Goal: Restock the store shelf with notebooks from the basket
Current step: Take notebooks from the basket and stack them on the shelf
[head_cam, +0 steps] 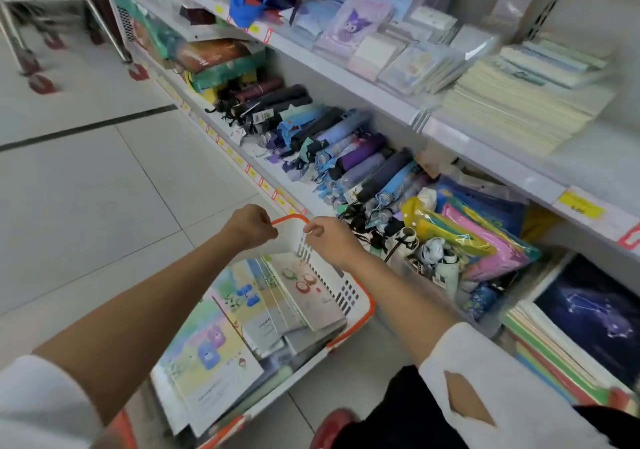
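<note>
Both hands are clenched on the basket's [347,297] far orange rim: the left hand [251,225] curls round it, the right hand [332,241] pinches it. Notebooks [207,355] lie stacked inside the basket, on the floor beside the shelf [346,78].

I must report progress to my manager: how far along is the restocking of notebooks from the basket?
Done: nothing can be confirmed. Notebook stacks lie on the upper shelf, but where they came from is unknown.
In hand: the left hand and right hand grip the far rim of the basket; neither holds a notebook.
Left: many notebooks still fill the basket.
</note>
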